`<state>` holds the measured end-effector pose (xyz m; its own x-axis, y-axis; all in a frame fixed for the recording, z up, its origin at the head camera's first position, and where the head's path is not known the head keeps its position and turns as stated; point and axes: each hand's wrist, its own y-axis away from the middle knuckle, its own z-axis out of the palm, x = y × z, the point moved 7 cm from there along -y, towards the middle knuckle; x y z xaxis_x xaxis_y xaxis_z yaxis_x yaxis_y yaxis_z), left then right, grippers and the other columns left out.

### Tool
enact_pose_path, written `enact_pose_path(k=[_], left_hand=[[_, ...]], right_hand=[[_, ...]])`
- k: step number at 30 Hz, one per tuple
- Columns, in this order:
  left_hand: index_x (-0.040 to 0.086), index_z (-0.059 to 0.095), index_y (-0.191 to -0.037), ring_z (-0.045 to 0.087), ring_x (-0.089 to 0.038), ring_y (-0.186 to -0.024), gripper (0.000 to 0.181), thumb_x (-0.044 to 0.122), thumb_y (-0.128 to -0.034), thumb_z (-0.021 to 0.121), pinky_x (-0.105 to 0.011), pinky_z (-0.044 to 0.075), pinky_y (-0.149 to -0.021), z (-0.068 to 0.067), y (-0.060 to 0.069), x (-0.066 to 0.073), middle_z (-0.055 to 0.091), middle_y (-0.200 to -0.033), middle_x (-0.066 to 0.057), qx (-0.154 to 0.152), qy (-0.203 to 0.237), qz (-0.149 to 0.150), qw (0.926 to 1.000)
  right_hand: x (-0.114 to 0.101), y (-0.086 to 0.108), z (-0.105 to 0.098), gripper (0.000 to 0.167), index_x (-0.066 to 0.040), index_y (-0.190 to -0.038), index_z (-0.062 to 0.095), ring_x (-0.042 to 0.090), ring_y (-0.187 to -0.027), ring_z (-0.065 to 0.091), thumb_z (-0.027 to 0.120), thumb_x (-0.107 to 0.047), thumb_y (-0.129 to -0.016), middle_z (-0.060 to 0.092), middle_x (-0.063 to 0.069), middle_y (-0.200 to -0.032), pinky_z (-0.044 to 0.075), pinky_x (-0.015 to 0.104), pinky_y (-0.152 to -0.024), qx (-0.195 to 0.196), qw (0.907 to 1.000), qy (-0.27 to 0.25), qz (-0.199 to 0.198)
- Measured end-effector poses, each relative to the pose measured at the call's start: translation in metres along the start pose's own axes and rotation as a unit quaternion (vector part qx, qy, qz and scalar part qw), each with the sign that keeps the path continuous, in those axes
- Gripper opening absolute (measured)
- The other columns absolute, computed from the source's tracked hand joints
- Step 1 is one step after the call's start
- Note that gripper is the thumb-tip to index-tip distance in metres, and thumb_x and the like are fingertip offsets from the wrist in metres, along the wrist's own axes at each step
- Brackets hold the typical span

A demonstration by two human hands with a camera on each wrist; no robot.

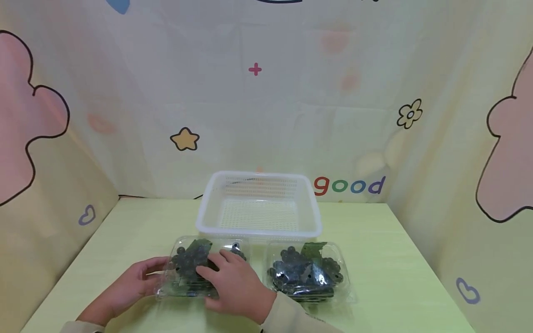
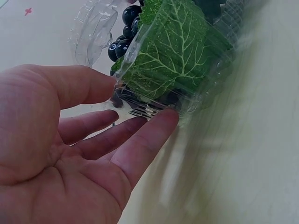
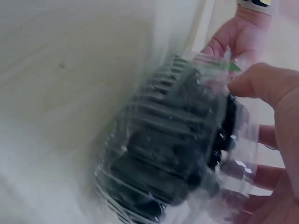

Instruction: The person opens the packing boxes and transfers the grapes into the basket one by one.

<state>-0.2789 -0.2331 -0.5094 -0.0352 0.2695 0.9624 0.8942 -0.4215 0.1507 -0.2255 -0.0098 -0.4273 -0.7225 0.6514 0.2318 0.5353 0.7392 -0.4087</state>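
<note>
A clear plastic box of dark grapes with a green leaf (image 1: 189, 273) lies between both hands at the front left of the table. My left hand (image 1: 129, 286) holds its left end; in the left wrist view the thumb and fingers of that hand (image 2: 88, 140) touch the box's edges (image 2: 182, 60). Reaching across the lid, my right hand (image 1: 241, 286) grips the box. The right wrist view, blurred, has the right hand (image 3: 285, 116) along one side of the box (image 3: 154, 149), and the left hand (image 3: 240, 42) beyond it.
A second clear box of dark grapes with a leaf (image 1: 308, 273) sits to the right of the held one. Behind both boxes stands a white perforated basket (image 1: 201, 217) on the pale table (image 1: 374, 249). Printed cloth (image 1: 266, 115) hangs at the back and sides.
</note>
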Motion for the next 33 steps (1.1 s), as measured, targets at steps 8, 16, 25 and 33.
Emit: enact_pose_path(k=[8,16,25,33], left_hand=[[-0.015,0.028,-0.153,0.064,-0.014,-0.12,0.072,0.015,-0.0995,0.066,-0.033,0.061,-0.087,-0.001,0.002,-0.006,0.041,-0.15,-0.036,-0.002,0.01,-0.012,0.9999],[-0.016,0.028,-0.152,0.06,-0.033,-0.129,0.07,0.012,-0.0998,0.064,-0.033,0.061,-0.086,-0.003,0.004,-0.003,0.037,-0.152,-0.039,-0.003,0.003,-0.008,1.0],[-0.013,0.03,-0.154,0.059,-0.028,-0.128,0.073,0.021,-0.1,0.067,-0.034,0.061,-0.087,-0.001,0.002,0.0,0.036,-0.155,-0.037,0.006,-0.008,-0.021,0.9997],[-0.012,0.033,-0.153,0.059,-0.032,-0.13,0.071,0.022,-0.1009,0.066,-0.033,0.061,-0.088,-0.001,0.002,0.003,0.04,-0.153,-0.035,0.011,-0.014,-0.017,0.9997]], right_hand=[[0.012,0.01,-0.004,0.055,-0.03,-0.131,0.065,0.02,-0.113,0.062,0.076,-0.043,-0.079,0.065,-0.001,-0.126,0.054,0.033,-0.098,-0.048,0.9985,-0.027,-0.002],[0.021,0.016,-0.005,0.057,-0.027,-0.135,0.059,0.018,-0.106,0.059,0.076,-0.042,-0.082,0.063,-0.002,-0.122,0.052,0.035,-0.092,-0.085,0.9954,-0.037,-0.023],[0.028,0.013,-0.011,0.05,-0.024,-0.128,0.062,0.009,-0.083,0.058,0.076,-0.046,-0.085,0.065,-0.006,-0.103,0.053,0.024,-0.076,-0.078,0.9952,-0.039,-0.045],[0.019,0.01,-0.004,0.047,-0.024,-0.127,0.058,0.013,-0.073,0.047,0.076,-0.034,-0.084,0.063,-0.003,-0.103,0.044,0.026,-0.067,-0.112,0.9916,0.024,-0.06]])
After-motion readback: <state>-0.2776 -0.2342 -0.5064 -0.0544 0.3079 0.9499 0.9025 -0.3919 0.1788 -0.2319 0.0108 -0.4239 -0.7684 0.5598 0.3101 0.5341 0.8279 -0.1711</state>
